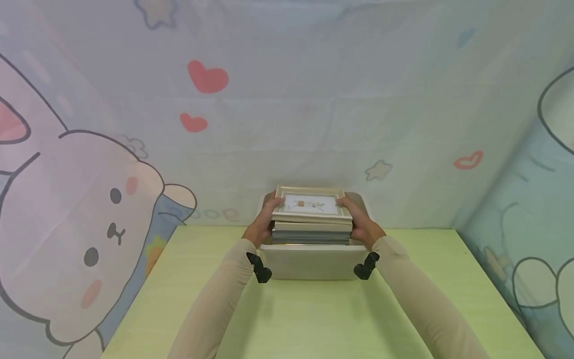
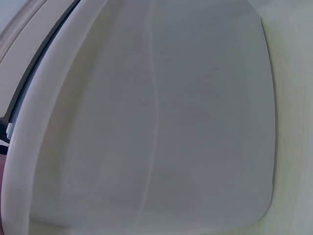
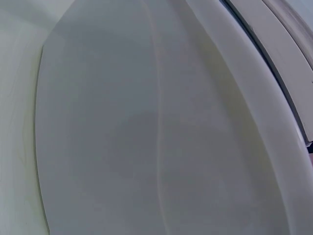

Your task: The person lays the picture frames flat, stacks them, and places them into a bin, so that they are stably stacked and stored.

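In the head view, a stack of picture frames (image 1: 311,226) sits in a white bin (image 1: 314,264), rising above its front rim. The top picture frame (image 1: 309,218) is cream and lies flat, with a small drawing on white paper showing. My left hand (image 1: 262,222) grips the stack's left side, its thumb over the top frame's edge. From the right, my right hand (image 1: 364,224) holds it the same way; the fingers of both are mostly hidden beside the stack. Both wrist views mostly show the bin's front wall (image 2: 161,122), with frame edges (image 3: 274,39) behind the rim.
The bin stands at the far side of a light green table (image 1: 309,319), close to a cloth backdrop (image 1: 314,134) printed with hearts and stars. A large printed rabbit (image 1: 67,224) is on the left. Black wrist cameras (image 1: 260,269) hang just before the bin's front wall.
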Available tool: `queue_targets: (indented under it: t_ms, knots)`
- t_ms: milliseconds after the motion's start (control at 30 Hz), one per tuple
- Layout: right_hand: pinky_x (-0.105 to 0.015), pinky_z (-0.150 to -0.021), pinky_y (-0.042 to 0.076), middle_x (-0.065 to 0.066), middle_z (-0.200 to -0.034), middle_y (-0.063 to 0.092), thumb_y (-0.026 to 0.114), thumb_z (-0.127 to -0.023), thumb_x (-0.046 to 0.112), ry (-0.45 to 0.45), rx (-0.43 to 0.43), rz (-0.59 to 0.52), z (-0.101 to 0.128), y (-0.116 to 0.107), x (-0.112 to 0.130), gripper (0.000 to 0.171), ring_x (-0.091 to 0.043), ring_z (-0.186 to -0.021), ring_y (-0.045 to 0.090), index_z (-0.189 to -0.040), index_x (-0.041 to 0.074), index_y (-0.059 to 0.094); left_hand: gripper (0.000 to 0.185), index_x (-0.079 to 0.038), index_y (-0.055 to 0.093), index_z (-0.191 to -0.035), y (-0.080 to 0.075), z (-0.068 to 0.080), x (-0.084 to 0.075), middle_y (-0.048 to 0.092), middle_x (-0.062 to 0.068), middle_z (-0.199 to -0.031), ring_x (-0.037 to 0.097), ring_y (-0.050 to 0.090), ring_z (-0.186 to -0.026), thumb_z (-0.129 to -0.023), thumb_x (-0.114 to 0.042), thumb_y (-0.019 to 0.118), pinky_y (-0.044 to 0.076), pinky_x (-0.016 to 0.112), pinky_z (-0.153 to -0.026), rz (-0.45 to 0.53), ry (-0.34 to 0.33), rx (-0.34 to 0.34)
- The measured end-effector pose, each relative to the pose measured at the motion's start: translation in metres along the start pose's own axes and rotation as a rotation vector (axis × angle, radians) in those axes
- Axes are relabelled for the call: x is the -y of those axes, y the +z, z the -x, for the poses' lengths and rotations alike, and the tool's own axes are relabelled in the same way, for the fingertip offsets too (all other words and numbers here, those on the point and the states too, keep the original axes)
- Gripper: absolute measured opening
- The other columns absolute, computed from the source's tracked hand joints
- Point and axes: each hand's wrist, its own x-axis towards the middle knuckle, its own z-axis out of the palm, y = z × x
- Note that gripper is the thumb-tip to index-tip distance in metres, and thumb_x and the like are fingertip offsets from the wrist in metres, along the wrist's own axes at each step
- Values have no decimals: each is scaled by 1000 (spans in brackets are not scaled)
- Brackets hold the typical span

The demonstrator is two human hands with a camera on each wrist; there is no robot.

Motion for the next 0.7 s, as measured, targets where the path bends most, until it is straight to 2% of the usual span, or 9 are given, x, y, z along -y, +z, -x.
queue_targets:
  t_ms: [100,200,333,400,533,633,700]
  knots:
    - [-40,-83,49,-12,-124,46,35,-97,47,30,-21,0,4,4,1,70,-24,-97,55,-158,37,4,69,-42,10,-158,0,0,1,40,15,-138,29,44,-113,-98,-44,45,43,42,-87,-1,-1,-1]
    - [-40,-82,50,-13,-125,47,35,-98,47,43,-30,-7,5,5,2,68,-25,-101,54,-158,31,9,68,-40,12,-158,-1,-1,0,42,15,-135,29,46,-111,-98,-42,45,44,46,-90,-1,-6,9]
    - [-41,-85,48,-12,-130,46,36,-99,45,29,-37,-15,5,4,4,65,-26,-105,53,-158,36,9,68,-39,13,-157,-1,-2,-2,43,16,-135,29,48,-111,-98,-42,46,43,52,-95,2,-8,19]
    - [-42,-86,48,-12,-130,46,35,-100,44,24,-31,-14,5,3,5,65,-26,-104,53,-158,39,7,68,-39,13,-157,0,-3,-3,44,15,-136,29,48,-111,-98,-41,46,45,50,-91,8,-9,19]
    - [-42,-87,50,-10,-125,50,35,-99,42,30,-15,-13,6,3,6,66,-23,-99,58,-158,34,6,69,-38,13,-157,0,-5,-2,42,17,-138,30,48,-113,-97,-40,47,48,41,-81,12,-12,17]
    - [-40,-83,53,-10,-123,53,33,-100,41,45,-10,-33,5,4,7,64,-21,-94,62,-158,26,9,71,-37,12,-158,-2,-8,-3,38,18,-144,33,44,-120,-97,-36,48,45,43,-87,2,-21,16]
    - [-38,-82,54,-10,-127,50,30,-103,35,39,-7,-17,1,5,7,61,-19,-96,61,-158,22,8,73,-33,11,-160,-4,-11,-6,31,18,-153,36,38,-133,-97,-29,48,42,49,-100,-44,-15,2]
